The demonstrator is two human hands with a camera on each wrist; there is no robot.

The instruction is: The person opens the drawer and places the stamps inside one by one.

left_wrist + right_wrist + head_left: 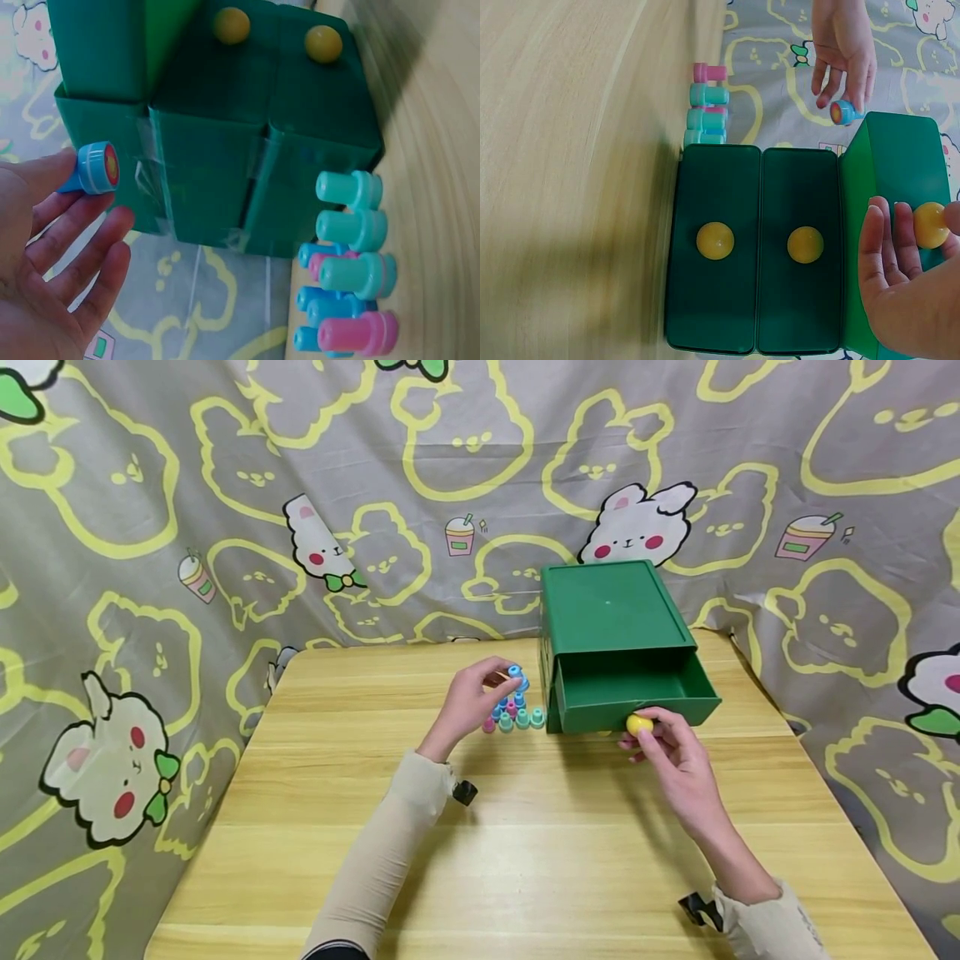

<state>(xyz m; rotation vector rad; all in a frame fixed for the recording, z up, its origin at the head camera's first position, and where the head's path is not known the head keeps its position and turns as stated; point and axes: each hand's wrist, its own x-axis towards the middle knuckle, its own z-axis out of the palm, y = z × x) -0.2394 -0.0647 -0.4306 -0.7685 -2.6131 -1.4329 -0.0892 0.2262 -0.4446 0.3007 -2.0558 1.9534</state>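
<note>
Knob (640, 724), yellow and round, is pinched between the thumb and fingers of the right hand (681, 762) in the head view, that grip being clamped on it. By the knob the top drawer (637, 715) of a green cabinet (617, 606) is held pulled out, and its visible interior is bare. A blue stamper (515, 672) is pinched by the left hand (472, 697), raised above a cluster of small stampers (522, 719) in teal, pink and blue; these are set upright on the wooden surface (337, 777), just beside the cabinet. Behind, a grey curtain (465, 452) is printed with yellow outlines and white rabbits.

In the left wrist view, the blue stamper is gripped by its narrow end, and its red and yellow face is turned outward; the other fingers are spread apart from it. Two lower drawers (322, 94) are seen closed, each fitted with a yellow knob (324, 44).

In the right wrist view, the pulled-out drawer is seen projecting beyond the closed ones. Its knob is partly covered by the right thumb, and the blue stamper is held near the cabinet's far side.
</note>
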